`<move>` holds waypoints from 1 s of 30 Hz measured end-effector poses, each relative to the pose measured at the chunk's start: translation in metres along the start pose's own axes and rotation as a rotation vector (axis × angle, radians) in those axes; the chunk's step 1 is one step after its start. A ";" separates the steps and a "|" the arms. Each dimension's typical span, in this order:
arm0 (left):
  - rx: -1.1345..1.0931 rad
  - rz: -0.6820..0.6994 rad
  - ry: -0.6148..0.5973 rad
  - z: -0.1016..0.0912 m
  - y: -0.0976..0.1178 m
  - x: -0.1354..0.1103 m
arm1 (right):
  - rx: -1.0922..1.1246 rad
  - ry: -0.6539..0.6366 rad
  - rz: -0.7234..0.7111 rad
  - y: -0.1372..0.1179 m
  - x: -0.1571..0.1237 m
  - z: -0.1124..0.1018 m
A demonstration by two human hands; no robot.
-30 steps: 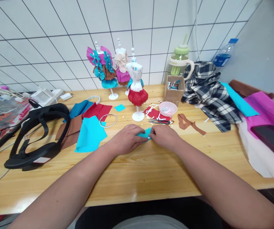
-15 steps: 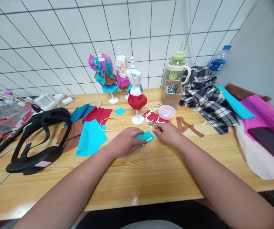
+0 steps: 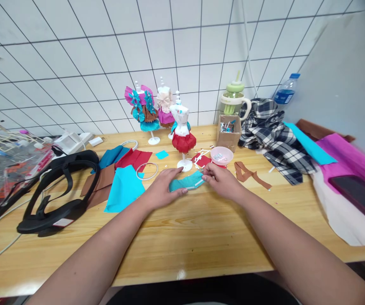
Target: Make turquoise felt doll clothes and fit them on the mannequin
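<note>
A turquoise paper strip (image 3: 185, 182) with a narrow white strip along its near edge lies curved between my hands, just in front of a white mannequin (image 3: 180, 115) wearing a puffy red skirt (image 3: 184, 143). My left hand (image 3: 161, 186) is at the strip's left end, thumb and fingers spread apart around it. With bent fingers pressed together, my right hand (image 3: 222, 180) pinches the strip's right end. Just behind those fingertips, a small metal tool is mostly hidden. A red paper piece (image 3: 204, 161) strewn with white strips lies beyond my right hand.
Behind stand two dressed mannequins (image 3: 142, 108). A pink bowl (image 3: 222, 156), cardboard box (image 3: 228, 137) and green-lidded jug (image 3: 233, 99) are at right. Coloured paper sheets (image 3: 123, 190), a white ring (image 3: 147, 171) and a black headset (image 3: 58, 199) lie left; a checked cloth (image 3: 274, 140) lies right.
My right fingers have moved from beside the metal tool onto the turquoise paper's end. My left hand has shifted left, its thumb and fingers wider apart, and more of the strip shows. The view has tilted up slightly.
</note>
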State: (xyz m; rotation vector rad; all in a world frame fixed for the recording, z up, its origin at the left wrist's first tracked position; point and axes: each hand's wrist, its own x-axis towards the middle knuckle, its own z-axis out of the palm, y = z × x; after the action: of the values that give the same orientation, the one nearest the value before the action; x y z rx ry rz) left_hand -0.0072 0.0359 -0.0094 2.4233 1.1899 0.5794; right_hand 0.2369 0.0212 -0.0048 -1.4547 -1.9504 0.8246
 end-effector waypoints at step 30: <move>-1.315 -0.491 -0.040 -0.011 0.045 -0.004 | -0.483 0.345 -0.621 -0.029 -0.020 0.014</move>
State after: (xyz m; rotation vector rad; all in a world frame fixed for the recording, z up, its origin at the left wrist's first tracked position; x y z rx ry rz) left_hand 0.0145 0.0089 0.0223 0.9984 0.8611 0.7837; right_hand 0.2142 -0.0066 0.0062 -1.0186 -2.2090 -0.1726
